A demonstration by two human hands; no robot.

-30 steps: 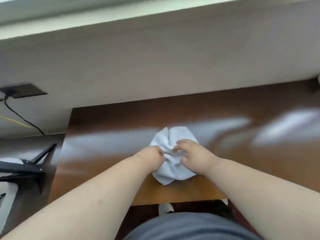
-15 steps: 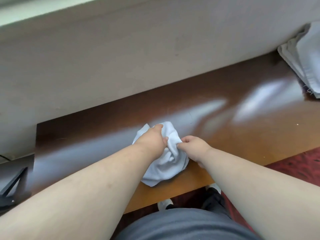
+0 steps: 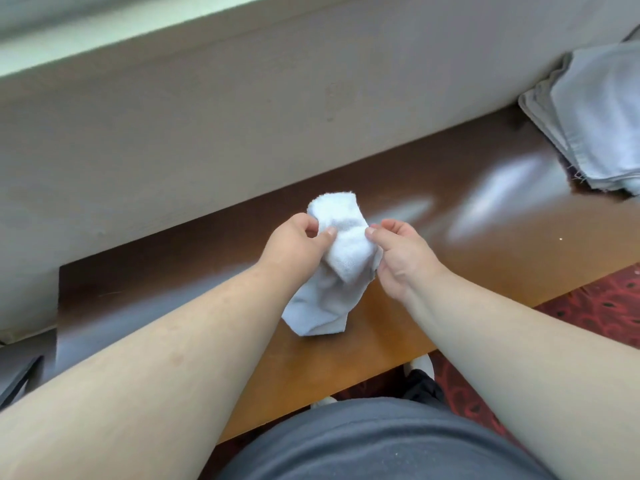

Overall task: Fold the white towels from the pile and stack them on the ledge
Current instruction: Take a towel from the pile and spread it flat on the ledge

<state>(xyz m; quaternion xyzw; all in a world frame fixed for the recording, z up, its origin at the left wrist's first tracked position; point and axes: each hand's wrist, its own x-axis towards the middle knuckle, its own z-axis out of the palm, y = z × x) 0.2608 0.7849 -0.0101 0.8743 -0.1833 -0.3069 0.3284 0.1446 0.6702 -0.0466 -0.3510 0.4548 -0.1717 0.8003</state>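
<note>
While both hands are raised over the wooden ledge [image 3: 398, 327], they hold 1 small white towel [image 3: 341, 251] between them. The left hand [image 3: 294, 245] pinches the towel's left side with thumb and curled fingers, and the right hand [image 3: 401, 252] pinches its right side in the same way, so the 2 hands are close together with only the cloth between them. The towel is bunched and crumpled, its upper end stands above the hands and its lower end hangs down until it is near or touching the ledge surface; I cannot tell which. At the far right of the ledge, against the beige wall [image 3: 242, 126], lies a stack of folded towels [image 3: 595, 123], well apart from the hands. Beyond the near edge of the ledge a red patterned carpet [image 3: 602, 310] shows on the floor
</note>
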